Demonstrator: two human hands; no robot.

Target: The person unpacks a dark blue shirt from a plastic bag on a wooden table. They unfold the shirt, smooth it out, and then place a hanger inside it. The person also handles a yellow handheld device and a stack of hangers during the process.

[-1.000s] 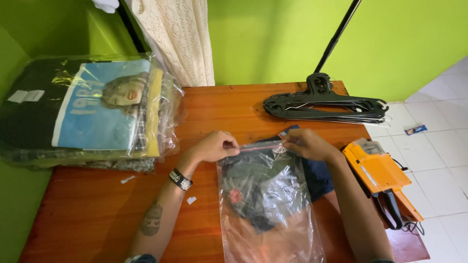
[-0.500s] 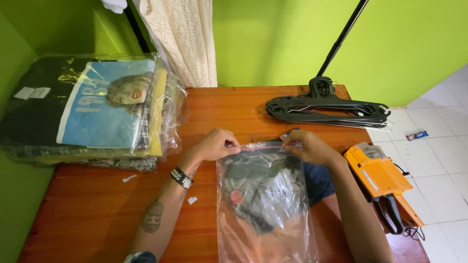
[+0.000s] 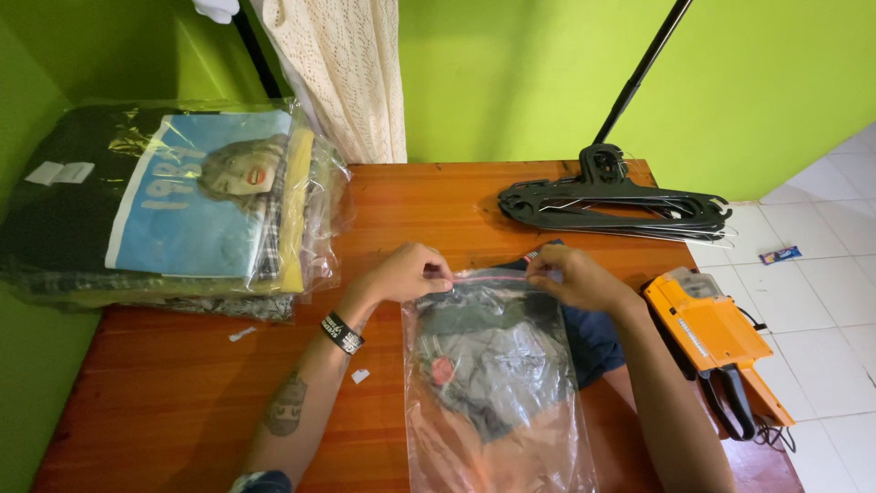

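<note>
Pinched the far edge of the clear bag (image 3: 497, 383) with left hand (image 3: 415, 272) and right hand (image 3: 570, 277) on the desk (image 3: 182, 402), near orange label gun (image 3: 716, 338).

A reddish wooden table (image 3: 182, 402) carries everything — a stack of bagged clothes (image 3: 173, 210) at its far left, black hangers (image 3: 611, 205) far right, an orange price gun (image 3: 716, 342) on the right edge, and a clear plastic bag (image 3: 497, 383) holding a dark garment in the middle.
</note>
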